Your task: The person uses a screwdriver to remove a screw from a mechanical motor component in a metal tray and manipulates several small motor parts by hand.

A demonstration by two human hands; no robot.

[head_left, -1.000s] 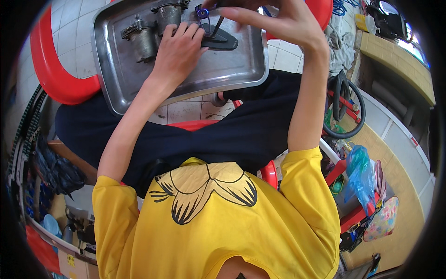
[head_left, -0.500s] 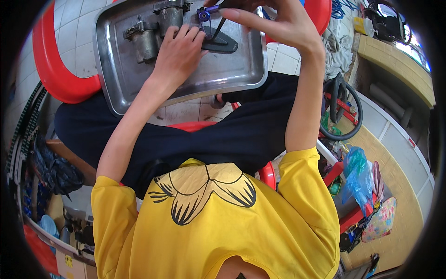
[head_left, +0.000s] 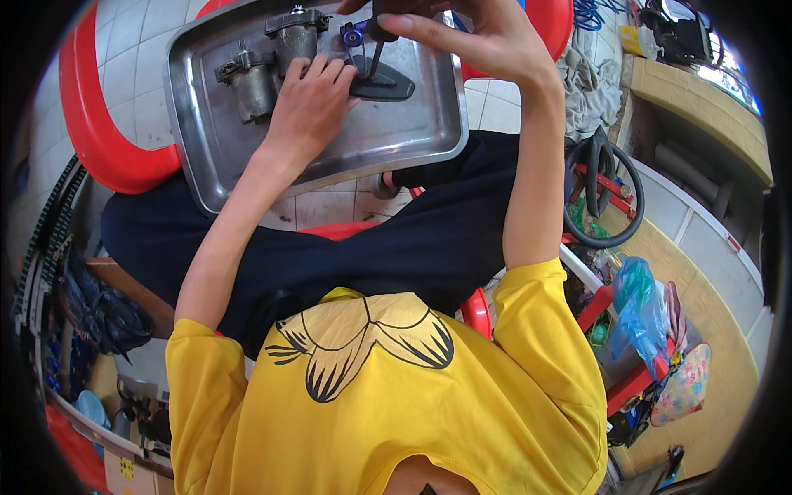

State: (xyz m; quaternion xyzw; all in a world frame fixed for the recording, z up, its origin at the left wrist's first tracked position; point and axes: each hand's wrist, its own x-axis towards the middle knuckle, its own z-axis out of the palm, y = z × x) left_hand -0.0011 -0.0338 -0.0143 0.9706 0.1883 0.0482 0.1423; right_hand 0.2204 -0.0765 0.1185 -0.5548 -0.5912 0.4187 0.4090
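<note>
My left hand [head_left: 309, 99] is closed over the left end of a dark grey, wedge-shaped flat part [head_left: 392, 85], pressing it against the metal tray [head_left: 404, 140]. A blue-purple fitting [head_left: 353, 35] on a thin bracket rises beside those fingers. Above the part, my right hand [head_left: 483, 37] grips the dark handle of a screwdriver [head_left: 377, 54], whose shaft slants down to the part. The picture's top edge cuts off some of the right fingers. Two grey metal cylinders with flanged tops, one cylinder [head_left: 253, 92] and another [head_left: 295, 41], stand left of my left hand.
The tray sits over my lap, with a red plastic chair [head_left: 107, 136] to its left. Rightward lie a grey cloth [head_left: 590, 91], a black hose loop [head_left: 631, 223] and a blue plastic bag [head_left: 639, 305]. A black bag [head_left: 103, 305] is at left.
The tray and its contents sit slightly lower and further left in the picture. My right hand has shifted a little left, and more of the screwdriver's dark handle shows.
</note>
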